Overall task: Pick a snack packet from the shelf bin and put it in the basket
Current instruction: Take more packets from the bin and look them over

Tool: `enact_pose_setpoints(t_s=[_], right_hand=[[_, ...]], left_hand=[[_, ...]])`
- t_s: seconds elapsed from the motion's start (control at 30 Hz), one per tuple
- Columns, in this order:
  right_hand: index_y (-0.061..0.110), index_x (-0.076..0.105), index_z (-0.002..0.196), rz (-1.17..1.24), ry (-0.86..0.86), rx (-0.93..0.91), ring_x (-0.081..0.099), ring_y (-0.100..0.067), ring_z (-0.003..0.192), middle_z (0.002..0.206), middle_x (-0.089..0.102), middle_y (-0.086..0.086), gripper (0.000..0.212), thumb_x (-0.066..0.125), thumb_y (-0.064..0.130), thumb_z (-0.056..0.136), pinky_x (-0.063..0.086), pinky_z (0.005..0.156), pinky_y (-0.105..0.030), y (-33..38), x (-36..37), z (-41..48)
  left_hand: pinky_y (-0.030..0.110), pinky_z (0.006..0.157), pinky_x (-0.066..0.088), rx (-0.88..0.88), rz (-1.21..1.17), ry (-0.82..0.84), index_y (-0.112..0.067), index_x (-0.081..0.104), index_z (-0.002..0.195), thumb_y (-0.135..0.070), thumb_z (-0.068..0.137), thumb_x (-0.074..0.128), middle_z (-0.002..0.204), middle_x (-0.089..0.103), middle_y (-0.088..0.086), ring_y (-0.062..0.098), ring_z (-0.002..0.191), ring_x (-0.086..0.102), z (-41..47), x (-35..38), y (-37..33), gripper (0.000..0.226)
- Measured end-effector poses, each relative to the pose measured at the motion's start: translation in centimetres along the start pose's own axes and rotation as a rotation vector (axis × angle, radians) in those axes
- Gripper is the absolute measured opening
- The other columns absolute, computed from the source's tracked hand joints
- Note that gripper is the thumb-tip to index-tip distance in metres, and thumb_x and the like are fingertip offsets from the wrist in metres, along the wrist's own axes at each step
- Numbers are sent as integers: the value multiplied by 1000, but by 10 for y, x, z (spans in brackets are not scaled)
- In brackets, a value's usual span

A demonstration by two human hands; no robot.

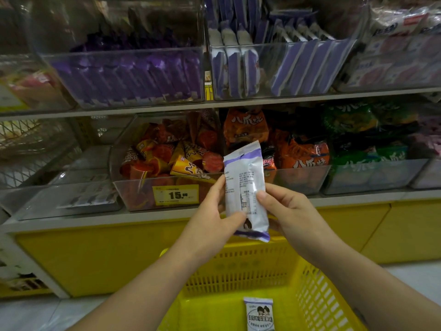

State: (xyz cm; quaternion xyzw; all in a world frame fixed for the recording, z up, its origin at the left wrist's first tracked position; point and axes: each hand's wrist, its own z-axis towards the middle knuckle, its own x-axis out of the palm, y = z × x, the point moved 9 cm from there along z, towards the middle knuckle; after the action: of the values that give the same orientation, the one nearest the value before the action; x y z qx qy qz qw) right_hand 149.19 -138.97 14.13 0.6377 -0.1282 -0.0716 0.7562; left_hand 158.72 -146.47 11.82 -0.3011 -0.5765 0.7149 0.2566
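Snack packet (245, 187), white with purple ends, being held upright with its printed back toward the camera, just above the far rim of the yellow basket (238, 253) and in front of the lower shelf (71, 220). Being pinched from both sides: left hand (210, 218) grasping the left edge, thumb lying across the lower face; right hand (286, 211) grasping the right edge, thumb pressing on the front. Remaining fingers (220, 187) mostly hiding behind the wrapper. Print on the back too small to read. Second packet (259, 314) lying face up in the basket, lower end cut off by the frame, as is the basket's near side. Shelf bin (281, 70) above, clear-walled, holding purple-and-white packets on edge, blurred and dim. Cone bin (167, 163) behind the hands carrying a yellow price tag (176, 194). Yellow base panels (95, 259) running under the shelf; pale floor (417, 278) showing at right.
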Motion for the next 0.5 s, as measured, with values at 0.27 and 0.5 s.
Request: enact_pose_setpoints(t_s=[0.27,0.5], right_hand=[[29,64,114,-124,29,-25,71,-12,95,105,75,8,26,53,14,95,57,71,-22,-2,10,-1],[30,64,112,-154,44,-69,71,-11,94,104,75,9,28,53,10,95,56,71,-19,3,15,0]], left_hand=[[32,73,60,-22,84,-72,-49,4,149,-22,67,64,122,54,-22,-3,98,65,-3,-6,2,105],[31,68,59,-78,-79,-153,-28,58,123,-9,91,55,106,73,-4,14,96,71,4,-24,0,37]])
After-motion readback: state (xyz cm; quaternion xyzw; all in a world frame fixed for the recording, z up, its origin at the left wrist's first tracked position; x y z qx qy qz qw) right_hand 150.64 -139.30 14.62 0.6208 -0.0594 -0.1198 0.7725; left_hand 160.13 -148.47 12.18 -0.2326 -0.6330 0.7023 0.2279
